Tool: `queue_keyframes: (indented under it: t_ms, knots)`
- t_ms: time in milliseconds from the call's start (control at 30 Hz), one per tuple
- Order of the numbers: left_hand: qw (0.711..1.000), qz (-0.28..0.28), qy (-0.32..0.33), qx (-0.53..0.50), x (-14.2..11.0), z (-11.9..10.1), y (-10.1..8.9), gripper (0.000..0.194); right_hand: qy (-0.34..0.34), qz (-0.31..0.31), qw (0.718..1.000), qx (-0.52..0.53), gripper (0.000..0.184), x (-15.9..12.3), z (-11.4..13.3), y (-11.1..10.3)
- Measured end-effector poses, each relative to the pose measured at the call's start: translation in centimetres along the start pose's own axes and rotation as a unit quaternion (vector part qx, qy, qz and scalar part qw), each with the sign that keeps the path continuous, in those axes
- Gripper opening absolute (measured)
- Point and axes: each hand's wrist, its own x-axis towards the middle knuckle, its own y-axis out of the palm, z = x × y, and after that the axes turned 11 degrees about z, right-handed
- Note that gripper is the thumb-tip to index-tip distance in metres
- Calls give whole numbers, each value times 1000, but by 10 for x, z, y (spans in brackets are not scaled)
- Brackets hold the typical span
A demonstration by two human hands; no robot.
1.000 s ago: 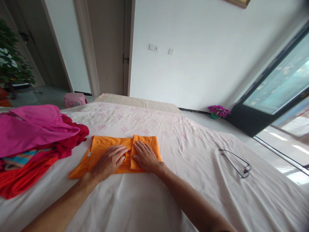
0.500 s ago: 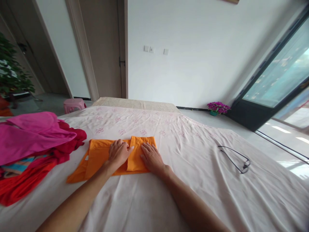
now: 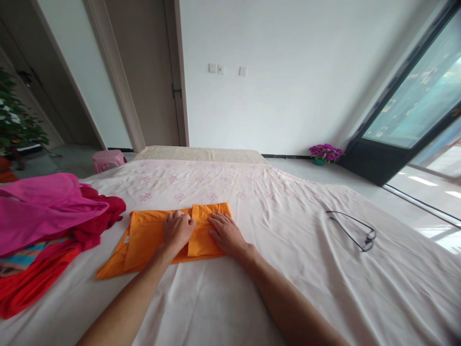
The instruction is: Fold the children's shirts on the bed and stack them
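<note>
An orange garment [image 3: 144, 235] lies folded on the bedspread, its right end turned over into a flat panel [image 3: 203, 240]. A small white tag shows near its left side, and one corner sticks out toward the lower left. My left hand [image 3: 177, 229] is closed on the cloth at the panel's left edge, fingers curled under and thumb against the fold; the fingertips are hidden. Flat on the right part of the panel rests my right hand [image 3: 226, 234], its fingers stretched out.
A heap of pink and red clothes [image 3: 54, 206] lies to the left. Folded-out black glasses [image 3: 369, 238] rest on the pale bedspread [image 3: 295, 269] at the right. Beyond the bed stand a pink stool [image 3: 108, 159] and a pot of purple flowers [image 3: 326, 153].
My left hand went from lying open on the garment to curled at the fold's edge. My right hand slid a little right on the panel. The view shifted slightly.
</note>
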Motion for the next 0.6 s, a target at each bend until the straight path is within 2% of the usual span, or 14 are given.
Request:
queue_keyframes:
  t_ms: [133,233,300,367,400,467,533,600]
  knots:
    - [1000,-13,24,-3,-3,1,5,38,-14,-38,999,36,40,1,-3,0]
    - [998,-25,53,9,-6,-2,2,29,1,-78,994,80,35,3,-1,-1]
    - [998,-20,51,5,-7,-5,-3,23,19,-93,987,130,32,5,4,-3]
    - [999,0,39,-19,-7,-8,-6,21,50,-82,971,217,31,9,11,-6]
    - [998,14,29,-45,-6,-9,-7,21,71,-61,956,278,31,11,15,-8]
    - [989,45,11,-143,-4,-12,-6,20,118,-3,904,412,32,17,21,-11]
    - [954,71,0,-290,-2,-16,-3,16,156,38,840,519,35,24,26,-15]
    - [910,86,7,-406,-1,-22,1,15,168,45,800,575,39,29,28,-19]
